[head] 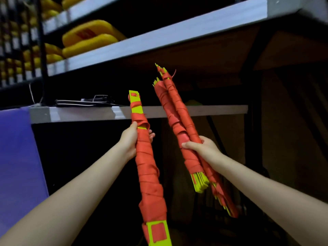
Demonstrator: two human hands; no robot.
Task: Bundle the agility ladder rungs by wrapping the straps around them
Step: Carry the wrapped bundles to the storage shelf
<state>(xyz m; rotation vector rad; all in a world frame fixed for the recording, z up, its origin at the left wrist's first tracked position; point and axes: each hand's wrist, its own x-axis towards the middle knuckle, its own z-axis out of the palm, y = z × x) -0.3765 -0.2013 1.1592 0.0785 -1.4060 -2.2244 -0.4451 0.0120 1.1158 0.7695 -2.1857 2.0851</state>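
My left hand [130,142] grips a bundle of yellow ladder rungs [148,167] wound in red strap, held nearly upright at centre; its yellow ends show at top and bottom. My right hand [204,146] grips two more strap-wrapped rung bundles [179,114] together, tilted up to the left, with yellow rung tips fanning out at the top and below the hand. The left and right bundles are apart, both held in the air in front of a shelf.
A grey metal shelf edge [195,109] runs behind the bundles, with dark cables [85,102] lying on it. Higher shelves [159,38] at left hold stacked yellow pads [88,39]. A purple panel [16,157] stands at the far left. Below is dark.
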